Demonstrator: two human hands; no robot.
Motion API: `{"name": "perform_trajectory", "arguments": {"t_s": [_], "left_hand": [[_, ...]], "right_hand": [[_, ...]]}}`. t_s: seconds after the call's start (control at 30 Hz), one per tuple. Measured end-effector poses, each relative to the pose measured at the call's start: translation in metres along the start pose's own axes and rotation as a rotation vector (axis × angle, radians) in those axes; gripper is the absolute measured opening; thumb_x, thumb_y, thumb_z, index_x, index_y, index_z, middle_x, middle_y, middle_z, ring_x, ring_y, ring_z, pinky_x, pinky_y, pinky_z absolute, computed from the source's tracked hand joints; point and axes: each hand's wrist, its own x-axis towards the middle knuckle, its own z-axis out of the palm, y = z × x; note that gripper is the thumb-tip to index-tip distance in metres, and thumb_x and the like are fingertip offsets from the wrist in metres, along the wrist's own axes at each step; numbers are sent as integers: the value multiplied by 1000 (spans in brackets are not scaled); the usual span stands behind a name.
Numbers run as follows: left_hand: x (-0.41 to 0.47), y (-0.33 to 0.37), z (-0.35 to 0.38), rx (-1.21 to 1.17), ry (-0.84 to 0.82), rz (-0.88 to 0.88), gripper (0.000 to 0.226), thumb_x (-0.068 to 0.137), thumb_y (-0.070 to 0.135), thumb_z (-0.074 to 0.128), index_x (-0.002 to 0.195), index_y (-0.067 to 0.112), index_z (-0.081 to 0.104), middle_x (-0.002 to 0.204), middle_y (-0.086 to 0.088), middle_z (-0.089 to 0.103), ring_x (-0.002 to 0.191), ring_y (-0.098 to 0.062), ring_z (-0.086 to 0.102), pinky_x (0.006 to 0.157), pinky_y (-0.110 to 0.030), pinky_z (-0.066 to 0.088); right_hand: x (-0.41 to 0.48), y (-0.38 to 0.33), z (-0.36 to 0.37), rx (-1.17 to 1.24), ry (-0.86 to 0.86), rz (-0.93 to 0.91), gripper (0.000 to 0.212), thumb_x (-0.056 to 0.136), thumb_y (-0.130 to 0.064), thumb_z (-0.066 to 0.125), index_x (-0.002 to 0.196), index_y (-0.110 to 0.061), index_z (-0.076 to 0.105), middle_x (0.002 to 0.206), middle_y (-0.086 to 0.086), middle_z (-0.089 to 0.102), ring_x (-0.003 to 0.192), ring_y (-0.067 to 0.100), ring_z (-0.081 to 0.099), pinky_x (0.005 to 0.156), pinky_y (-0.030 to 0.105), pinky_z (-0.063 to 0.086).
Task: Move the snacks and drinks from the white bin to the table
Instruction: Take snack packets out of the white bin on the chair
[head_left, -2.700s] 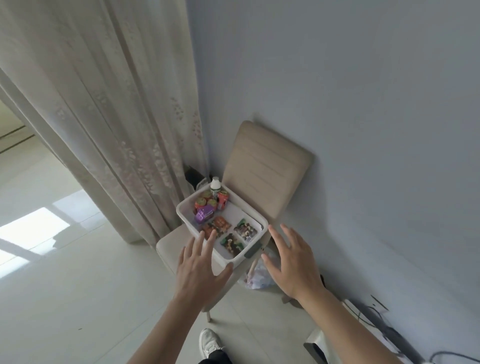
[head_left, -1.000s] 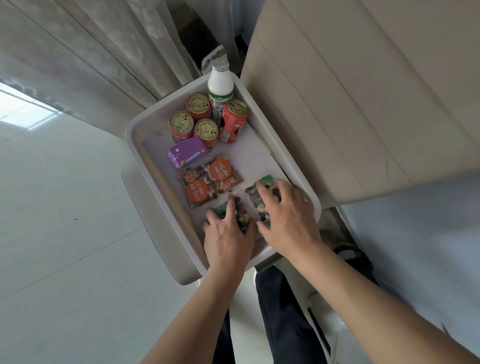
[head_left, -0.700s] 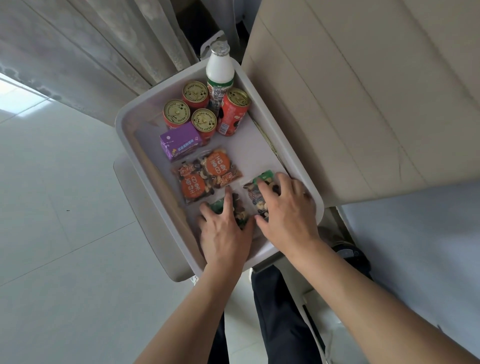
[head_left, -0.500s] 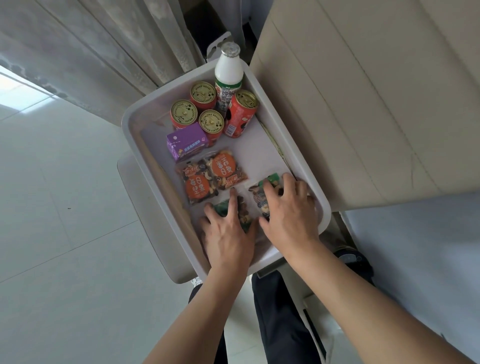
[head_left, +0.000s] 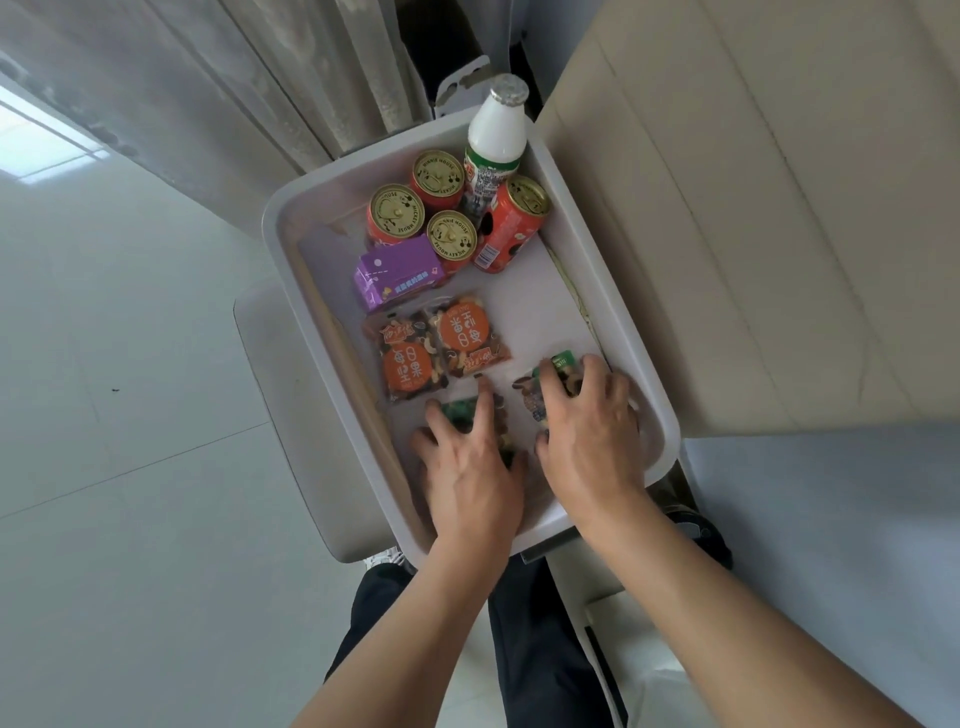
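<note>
A white bin (head_left: 608, 296) rests on a chair seat. At its far end stand a white bottle (head_left: 496, 135) and several red cans (head_left: 395, 213), with a purple carton (head_left: 397, 275) lying in front of them. Two orange nut packets (head_left: 431, 348) lie mid-bin. My left hand (head_left: 467, 467) covers a green nut packet (head_left: 457, 410) at the near end, fingers spread over it, thumb at its edge. My right hand (head_left: 592, 431) grips a second green nut packet (head_left: 558, 366) beside it. Both packets still lie on the bin floor, mostly hidden.
The beige chair backrest (head_left: 753, 234) rises right next to the bin's right side. The seat edge (head_left: 291, 415) shows to the left of the bin. A curtain (head_left: 208, 78) hangs at the upper left over a pale tiled floor (head_left: 130, 467). My dark trouser legs (head_left: 530, 649) are below.
I have leaned in over the bin and both hands have gone down onto the two green packets. Over the last second the hands stay there, fingers curling slightly tighter.
</note>
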Motion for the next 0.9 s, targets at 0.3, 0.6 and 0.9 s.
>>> {"name": "perform_trajectory", "arguments": {"t_s": [0.3, 0.6, 0.9], "left_hand": [[0, -3, 2, -154, 36, 32, 71, 91, 17, 63, 153, 36, 35, 150, -18, 24, 122, -36, 33, 96, -45, 45], [-1, -7, -3, -305, 72, 57, 68, 82, 1, 64, 140, 33, 48, 141, -11, 32, 121, -32, 33, 98, -43, 45], [-14, -5, -28, -302, 106, 107, 72, 81, 1, 67, 142, 35, 47, 150, -6, 26, 128, -29, 31, 100, -37, 43]], "right_hand": [[-2, 6, 1, 150, 75, -9, 67, 71, -18, 85, 133, -18, 60, 134, 17, 50, 117, 38, 52, 90, 45, 54], [-2, 8, 1, 223, 127, 2, 60, 73, -20, 81, 130, -20, 62, 129, 11, 53, 114, 34, 51, 91, 47, 54], [-18, 5, -12, 330, 185, -35, 64, 70, -14, 85, 130, -19, 64, 131, 7, 56, 115, 31, 54, 94, 47, 53]]}}
